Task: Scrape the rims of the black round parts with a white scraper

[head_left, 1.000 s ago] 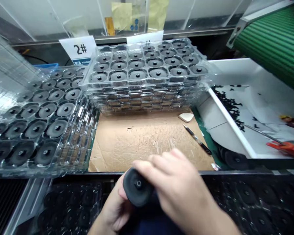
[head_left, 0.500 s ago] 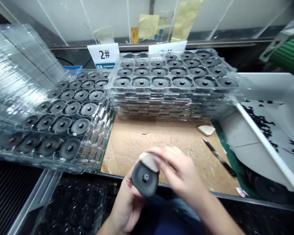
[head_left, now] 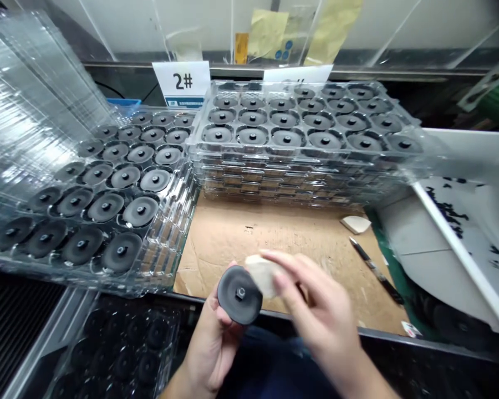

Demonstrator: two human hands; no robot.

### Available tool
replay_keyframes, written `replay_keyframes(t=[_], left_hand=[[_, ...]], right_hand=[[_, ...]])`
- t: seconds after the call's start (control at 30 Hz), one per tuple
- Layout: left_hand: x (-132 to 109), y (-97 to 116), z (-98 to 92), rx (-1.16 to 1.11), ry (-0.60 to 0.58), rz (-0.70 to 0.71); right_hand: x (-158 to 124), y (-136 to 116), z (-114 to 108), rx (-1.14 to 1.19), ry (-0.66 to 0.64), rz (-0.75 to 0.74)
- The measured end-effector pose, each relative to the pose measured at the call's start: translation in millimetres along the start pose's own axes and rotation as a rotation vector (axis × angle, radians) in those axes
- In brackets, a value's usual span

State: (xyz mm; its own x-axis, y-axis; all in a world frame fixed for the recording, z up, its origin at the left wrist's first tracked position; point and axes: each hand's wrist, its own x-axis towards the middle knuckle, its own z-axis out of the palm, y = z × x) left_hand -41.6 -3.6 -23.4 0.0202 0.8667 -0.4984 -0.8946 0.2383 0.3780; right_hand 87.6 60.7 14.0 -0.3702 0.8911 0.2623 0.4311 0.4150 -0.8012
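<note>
My left hand (head_left: 216, 343) is closed around the edge of a black round disc (head_left: 238, 299) with a small raised hub at its centre. The disc's hub side is turned up toward me. Between the thumb and fingers of my right hand (head_left: 320, 305) is a pale, cream-coloured sponge wedge (head_left: 263, 276), close against the disc's upper right edge; I cannot tell whether they touch. Both hands are over the near edge of a brown cardboard sheet (head_left: 216, 238). A second pale wedge (head_left: 356, 224) lies on the cardboard's far right, above a black pen (head_left: 376, 270).
Stacked clear plastic trays (head_left: 291, 158) of black discs stand behind the cardboard. More filled trays (head_left: 160, 249) are at the left, beside a tall pile of clear trays (head_left: 29, 83). A white bin (head_left: 461, 260) with black scraps is at the right. A dark tray (head_left: 120, 354) sits lower left.
The sponge wedge has shifted from lying over the disc's top edge to its upper right side. The disc has moved slightly left and up. The camera view has shifted a little.
</note>
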Motion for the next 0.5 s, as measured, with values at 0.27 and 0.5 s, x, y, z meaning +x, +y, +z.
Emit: replay_keyframes(t=[0.27,0.5], left_hand=[[3.4,8.2,0.2,-0.019,-0.123,0.016],[-1.3,5.2,2.4,-0.066,-0.247,-0.022]], right_hand=[[-5.2,-13.0,-22.9,-0.111,-0.289,-0.189],[-47.3,48.3,-28.6,-0.04,-0.078,0.282]])
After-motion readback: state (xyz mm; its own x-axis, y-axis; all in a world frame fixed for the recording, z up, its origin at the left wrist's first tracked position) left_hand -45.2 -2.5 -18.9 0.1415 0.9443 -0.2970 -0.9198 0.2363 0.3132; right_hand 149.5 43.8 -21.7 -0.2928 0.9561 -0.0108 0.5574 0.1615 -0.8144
